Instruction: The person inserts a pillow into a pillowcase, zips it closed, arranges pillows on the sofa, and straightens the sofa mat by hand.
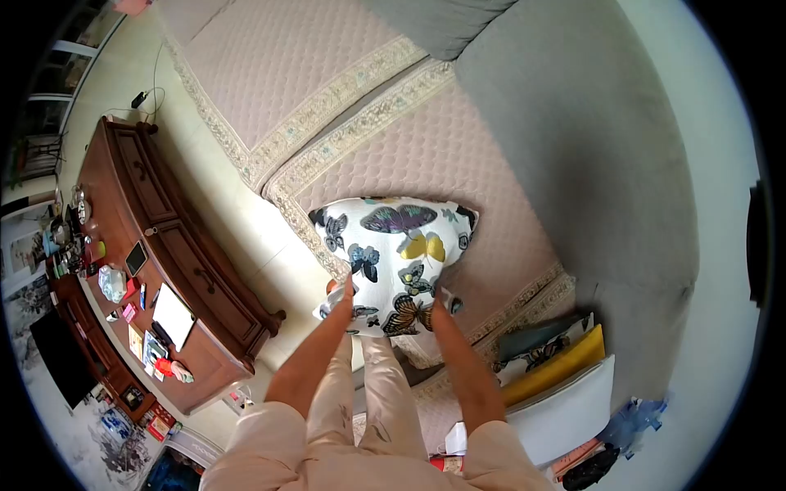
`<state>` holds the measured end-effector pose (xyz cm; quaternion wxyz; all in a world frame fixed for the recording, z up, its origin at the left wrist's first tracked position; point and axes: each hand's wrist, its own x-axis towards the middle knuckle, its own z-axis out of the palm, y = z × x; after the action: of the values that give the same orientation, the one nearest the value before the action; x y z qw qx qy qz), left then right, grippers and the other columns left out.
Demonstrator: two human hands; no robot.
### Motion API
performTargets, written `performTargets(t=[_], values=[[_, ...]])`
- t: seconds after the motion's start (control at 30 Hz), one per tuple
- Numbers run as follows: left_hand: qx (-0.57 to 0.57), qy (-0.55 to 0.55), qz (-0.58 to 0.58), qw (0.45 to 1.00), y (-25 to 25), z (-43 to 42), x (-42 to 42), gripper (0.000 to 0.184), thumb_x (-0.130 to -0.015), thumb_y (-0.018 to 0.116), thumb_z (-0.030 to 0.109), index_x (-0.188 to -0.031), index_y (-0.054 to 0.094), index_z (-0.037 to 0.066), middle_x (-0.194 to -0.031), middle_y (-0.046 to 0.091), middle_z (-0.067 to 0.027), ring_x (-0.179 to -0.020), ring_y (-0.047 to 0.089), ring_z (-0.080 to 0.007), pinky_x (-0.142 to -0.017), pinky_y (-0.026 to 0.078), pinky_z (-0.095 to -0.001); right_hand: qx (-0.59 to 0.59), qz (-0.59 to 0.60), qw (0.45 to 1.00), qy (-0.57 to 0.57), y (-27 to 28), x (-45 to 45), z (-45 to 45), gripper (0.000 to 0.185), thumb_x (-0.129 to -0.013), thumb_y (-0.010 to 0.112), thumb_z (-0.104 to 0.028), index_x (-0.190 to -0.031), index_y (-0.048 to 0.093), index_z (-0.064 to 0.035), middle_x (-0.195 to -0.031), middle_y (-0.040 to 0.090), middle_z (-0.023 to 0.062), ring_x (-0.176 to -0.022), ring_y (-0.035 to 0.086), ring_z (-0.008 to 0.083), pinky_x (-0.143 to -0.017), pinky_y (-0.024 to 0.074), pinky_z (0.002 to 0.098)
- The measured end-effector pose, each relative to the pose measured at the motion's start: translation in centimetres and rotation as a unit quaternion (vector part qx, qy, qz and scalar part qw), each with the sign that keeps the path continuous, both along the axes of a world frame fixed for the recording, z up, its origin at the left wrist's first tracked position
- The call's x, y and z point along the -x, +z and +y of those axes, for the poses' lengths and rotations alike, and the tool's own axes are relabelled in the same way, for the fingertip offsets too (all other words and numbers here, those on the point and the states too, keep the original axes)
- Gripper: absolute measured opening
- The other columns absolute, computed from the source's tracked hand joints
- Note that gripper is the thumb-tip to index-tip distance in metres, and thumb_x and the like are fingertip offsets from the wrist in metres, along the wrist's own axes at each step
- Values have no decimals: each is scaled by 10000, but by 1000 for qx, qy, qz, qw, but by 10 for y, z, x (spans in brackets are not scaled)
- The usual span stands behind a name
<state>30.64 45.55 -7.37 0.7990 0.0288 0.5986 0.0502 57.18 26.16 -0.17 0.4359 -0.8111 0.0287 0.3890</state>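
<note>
A white cushion with a print of colourful butterflies is in front of my body, above the edge of the quilted sofa. My left hand grips its left side, near the lower corner. On the opposite side my right hand grips the cushion too. Most fingers of both hands are hidden by the fabric. Behind the cushion lies a pink quilted sofa cover with a patterned border.
Grey sofa backrest runs along the right. A yellow cushion, a white cushion and darker ones lean together at lower right. On the left, a brown wooden table with drawers carries a phone, papers and small items.
</note>
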Motion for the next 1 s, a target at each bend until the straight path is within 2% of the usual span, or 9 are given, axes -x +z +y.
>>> performTargets(t=[0.17, 0.2, 0.27, 0.37, 0.43, 0.53, 0.63, 0.77, 1.0], values=[[-250, -90, 69, 962, 24, 32, -30, 331, -924, 437, 342, -915, 603, 57, -706, 558, -15, -616, 479, -149, -581, 408, -282, -24, -97, 994, 36, 59, -2, 25, 205, -899, 543, -149, -1034, 572, 3, -770, 554, -23, -711, 473, 85, -644, 407, 251], [-500, -258, 128, 817, 44, 51, -33, 246, -921, 498, 228, -881, 610, 13, -655, 553, 16, -591, 447, -107, -547, 389, -270, -43, -114, 992, -6, 71, -10, 24, 209, -900, 541, -160, -1026, 575, 4, -766, 552, -7, -702, 471, 95, -639, 405, 259], [-507, -187, 151, 828, 110, 92, -63, 307, -889, 577, 259, -928, 590, -45, -716, 615, -89, -623, 488, -117, -613, 438, -301, -50, -159, 986, 0, 71, -30, 3, 247, -902, 537, -194, -1044, 567, 6, -842, 561, 46, -758, 492, 135, -675, 411, 278], [-591, -401, 252, 653, 88, 127, -53, 358, -890, 561, 230, -1136, 516, -26, -962, 625, -169, -814, 595, -249, -741, 462, -317, 3, -288, 952, 103, 46, -47, -21, 347, -903, 531, -250, -1135, 527, 7, -1107, 533, 144, -989, 500, 236, -824, 406, 331], [-713, -358, 263, 543, 106, 127, -74, 506, -856, 595, 234, -1272, 417, 7, -1220, 496, -245, -1123, 479, -395, -934, 399, -391, 72, -432, 891, 122, 70, -49, 2, 424, -895, 530, -274, -1213, 483, 2, -1314, 426, 195, -1198, 421, 314, -955, 359, 392], [-752, -410, 216, 469, 144, 103, -112, 692, -799, 643, 228, -1385, 301, 87, -1443, 254, -173, -1337, 220, -354, -1073, 185, -496, 87, -498, 841, 194, 133, -40, 69, 517, -858, 558, -258, -1291, 415, -14, -1443, 253, 178, -1336, 226, 353, -1057, 216, 490], [-777, -507, 112, 356, 130, 61, -131, 748, -765, 661, 265, -1401, 287, 140, -1464, 228, -136, -1353, 185, -355, -1061, 183, -536, 48, -501, 819, 277, 104, -9, 108, 545, -803, 616, -217, -1292, 439, -53, -1425, 299, 165, -1322, 253, 358, -1034, 192, 570], [-718, -621, 58, 308, 48, 29, -95, 649, -824, 566, 398, -1390, 322, 197, -1478, 213, -90, -1354, 191, -335, -1057, 203, -518, 41, -409, 805, 427, -26, 23, 76, 532, -810, 619, -239, -1303, 452, -129, -1435, 306, 109, -1329, 252, 317, -1031, 177, 586], [-781, -534, 129, 297, 61, 113, -170, 602, -823, 569, 354, -1360, 380, 157, -1454, 259, -118, -1340, 209, -359, -1053, 193, -526, 48, -475, 761, 440, -11, -72, 149, 523, -830, 594, -242, -1312, 437, -115, -1426, 311, 98, -1322, 261, 298, -1043, 200, 552]])
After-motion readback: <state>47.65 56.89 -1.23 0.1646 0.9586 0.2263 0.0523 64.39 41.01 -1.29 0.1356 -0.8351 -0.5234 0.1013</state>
